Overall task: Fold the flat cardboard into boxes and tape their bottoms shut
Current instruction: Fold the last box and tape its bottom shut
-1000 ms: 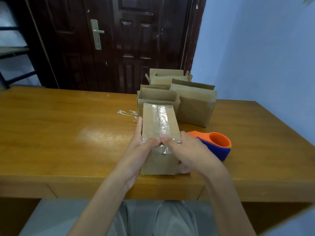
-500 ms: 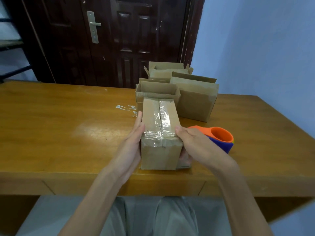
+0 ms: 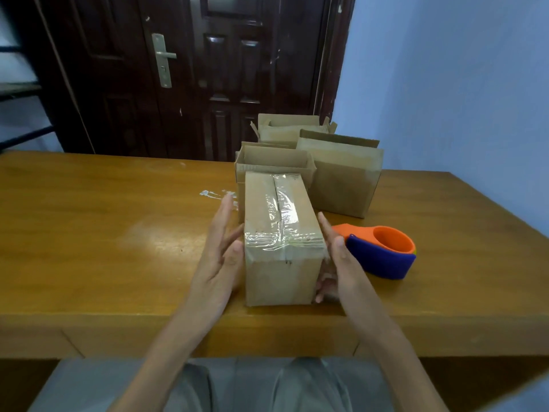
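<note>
One taped box (image 3: pixel 282 233), centre of the frame, standing on the table (image 3: pixel 104 248) near its front edge. Its sealed bottom faces up: clear tape runs along the middle seam and a second strip crosses the near end, folding down over the front face.

Two hands flank it. The left hand (image 3: pixel 218 263) stands at the box's left side, fingers straight and spread, thumb tip against the near left corner; it grips nothing. The right hand (image 3: pixel 338 263) stands at the right side, thumb straight beside the upper edge, lower fingers touching the wall near the base; whether they curl under the box cannot be told, and it looks relaxed rather than clasped.

Three open boxes behind, upper centre: the first (image 3: pixel 274 165) touching the taped box's far end, the second (image 3: pixel 344 176) to its right, the third (image 3: pixel 294 127) furthest back, near the door (image 3: pixel 193 69).

One tape dispenser (image 3: pixel 383 252), orange and blue, lying just right of the right hand.

One patch of tape scraps (image 3: pixel 217 194) stuck to the table, left of the boxes.
</note>
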